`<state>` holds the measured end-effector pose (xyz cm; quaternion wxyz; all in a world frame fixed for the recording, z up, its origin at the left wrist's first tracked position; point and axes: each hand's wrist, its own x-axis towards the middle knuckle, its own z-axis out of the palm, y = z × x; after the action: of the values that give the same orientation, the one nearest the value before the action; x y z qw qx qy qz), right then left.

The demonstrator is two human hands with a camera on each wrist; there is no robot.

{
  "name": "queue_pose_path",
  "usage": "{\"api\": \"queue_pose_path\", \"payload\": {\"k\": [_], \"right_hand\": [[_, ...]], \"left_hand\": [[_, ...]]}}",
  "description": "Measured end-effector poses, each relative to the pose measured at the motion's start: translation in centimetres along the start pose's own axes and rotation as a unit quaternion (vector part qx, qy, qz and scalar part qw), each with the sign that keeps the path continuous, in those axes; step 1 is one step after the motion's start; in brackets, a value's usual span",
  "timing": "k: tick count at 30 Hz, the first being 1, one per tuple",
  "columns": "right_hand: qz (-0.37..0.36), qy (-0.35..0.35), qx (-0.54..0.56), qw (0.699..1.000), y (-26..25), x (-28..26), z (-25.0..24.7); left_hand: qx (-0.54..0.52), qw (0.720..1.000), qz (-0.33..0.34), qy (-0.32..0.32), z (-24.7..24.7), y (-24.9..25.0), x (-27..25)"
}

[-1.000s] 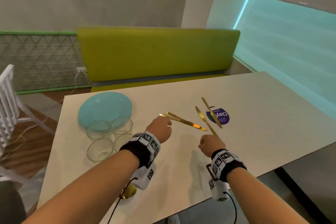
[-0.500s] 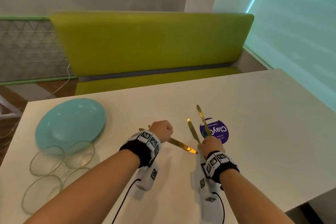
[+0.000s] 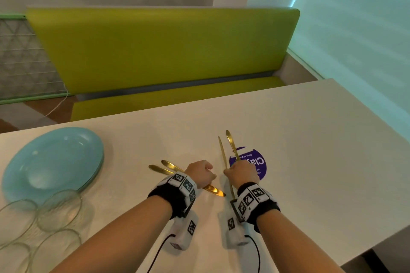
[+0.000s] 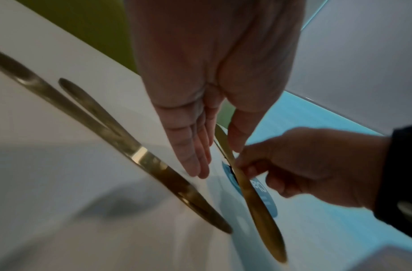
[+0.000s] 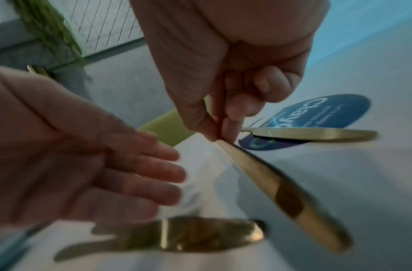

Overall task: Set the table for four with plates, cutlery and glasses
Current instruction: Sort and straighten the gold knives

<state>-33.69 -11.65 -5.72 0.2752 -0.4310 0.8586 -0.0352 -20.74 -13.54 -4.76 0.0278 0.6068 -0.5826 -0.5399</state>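
Right hand (image 5: 226, 77) pinches gold knife (image 5: 281, 190) at its neck, handle end near white table (image 3: 310, 139). Left hand (image 4: 200, 91) fingers straight, holding nothing, above two gold pieces of cutlery (image 3: 168, 167). Second knife (image 5: 316, 133) lies across purple sticker (image 3: 255, 162). Blue plates (image 3: 51, 162), glasses (image 3: 60, 210) at table's left.

Plates (image 3: 53, 162): pale blue stack, flat on worktop at left. Glasses (image 3: 58, 210): four clear, upright, clustered just in front of the plates. Cutlery: four gold pieces; two (image 3: 168, 167) lying crossed under the left hand, two knives (image 3: 230, 146) at the right hand, one pinched, raised off the worktop
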Motion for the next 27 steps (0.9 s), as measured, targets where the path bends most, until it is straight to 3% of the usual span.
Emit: {"api": "queue_pose_path", "payload": {"k": [4,7,11,15,19,27], "right_hand": [[-0.059,-0.035,0.064,0.996,-1.4,0.0,-1.0],[-0.102,-0.055,0.098,0.988,-2.3,-0.1,-1.0],[-0.131,-0.070,0.128,0.980,-2.8,0.6,-0.9],[-0.079,0.004,0.060,0.995,-1.8,2.9,-2.1],[-0.006,0.014,-0.013,1.000,-0.8,4.9,-2.5],[-0.013,0.019,-0.069,0.997,-1.4,5.4,-1.3]], "left_hand": [[-0.053,0.998,0.024,-0.036,1.1,0.2,0.2],[-0.049,0.997,0.062,0.011,1.1,0.2,0.4],[-0.192,0.980,0.023,0.046,0.3,-0.7,0.7],[-0.249,0.967,-0.006,0.060,-1.2,-1.8,0.8],[-0.280,0.957,-0.006,0.075,-2.8,-2.7,0.5],[-0.277,0.955,0.007,0.102,-5.2,-3.7,0.1]]}}
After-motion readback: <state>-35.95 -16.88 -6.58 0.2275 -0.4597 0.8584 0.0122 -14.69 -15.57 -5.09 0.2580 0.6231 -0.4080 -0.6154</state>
